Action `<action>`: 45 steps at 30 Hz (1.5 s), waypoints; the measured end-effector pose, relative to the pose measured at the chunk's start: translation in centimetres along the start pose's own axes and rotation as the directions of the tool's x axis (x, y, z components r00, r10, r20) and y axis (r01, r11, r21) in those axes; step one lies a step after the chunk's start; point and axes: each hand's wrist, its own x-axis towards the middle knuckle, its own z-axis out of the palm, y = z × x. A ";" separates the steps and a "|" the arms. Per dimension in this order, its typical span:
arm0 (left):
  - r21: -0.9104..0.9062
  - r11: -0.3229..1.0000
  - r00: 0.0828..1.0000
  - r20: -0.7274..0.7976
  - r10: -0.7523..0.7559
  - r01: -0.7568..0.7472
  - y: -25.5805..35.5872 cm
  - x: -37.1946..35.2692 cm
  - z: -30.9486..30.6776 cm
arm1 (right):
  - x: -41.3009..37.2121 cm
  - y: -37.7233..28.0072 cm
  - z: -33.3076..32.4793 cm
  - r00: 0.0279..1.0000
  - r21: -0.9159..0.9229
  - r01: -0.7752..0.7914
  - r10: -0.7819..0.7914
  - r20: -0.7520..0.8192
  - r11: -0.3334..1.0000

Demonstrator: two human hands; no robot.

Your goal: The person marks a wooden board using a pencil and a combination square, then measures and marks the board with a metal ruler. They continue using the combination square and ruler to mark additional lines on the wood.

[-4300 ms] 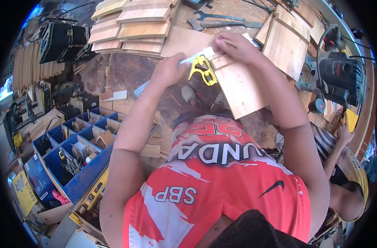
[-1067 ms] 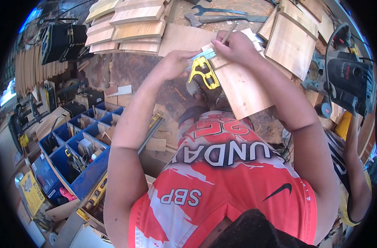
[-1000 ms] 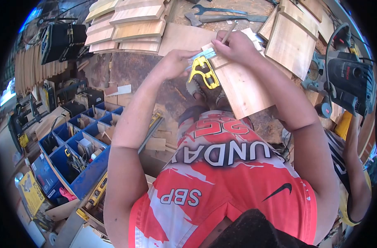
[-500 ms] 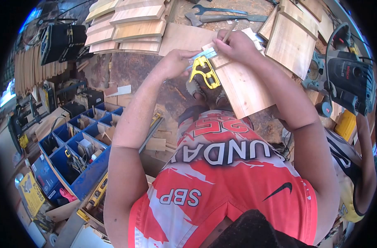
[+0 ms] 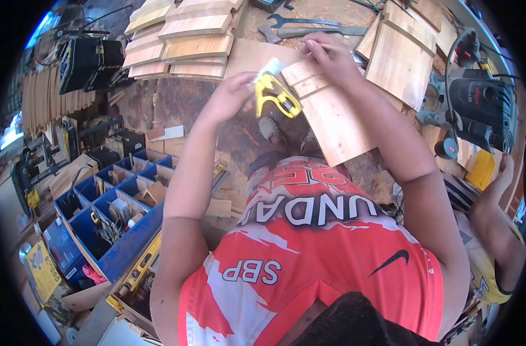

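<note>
- Left of upper center, the left hand [image 5: 233, 97] has its grip on a yellow-headed square [image 5: 286, 102], fingers at the tool's left side; their exact contact is blurred.
- The square is tilted, its pale blade end up, just beside the left edge of a light wooden board [image 5: 343, 128].
- In the upper center, the right hand [image 5: 331, 60] pinches a slim pencil-like stick [image 5: 342, 49] in its grip, close over the board's far end.
- The board slants from upper center toward the middle of the frame, with step-like crosswise bands near its far end.
- It looks stiff and fairly light, dry rather than slippery; its long edges seem the steadiest hold, with corners and thin steps likelier to chip.
- The square looks rigid and small enough for one hand; its yellow head offers the firmest hold, while the smooth blade could slide in the fingers.
- At the upper left, similar pieces form a stack [image 5: 196, 46]; at top center lies a dark wrench [image 5: 309, 22].
- At the right edge, near a power tool [image 5: 476, 106], is another person's arm [image 5: 493, 196].
</note>
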 end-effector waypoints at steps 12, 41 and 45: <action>-0.823 0.425 0.878 -0.171 0.447 -0.377 8.5 3.7 2.4 | -1.8 -2.3 -2.9 0.939 -0.100 0.100 -0.127 -0.321 0.990; -0.184 0.950 0.967 -0.005 0.256 -0.252 6.1 12.8 3.6 | -9.8 -0.8 -4.6 0.955 -0.775 0.246 -0.282 0.091 0.582; -0.196 0.945 0.964 -0.004 0.266 -0.261 6.9 15.7 4.1 | -11.2 -0.4 -4.7 0.959 -0.784 0.151 -0.283 -0.033 0.602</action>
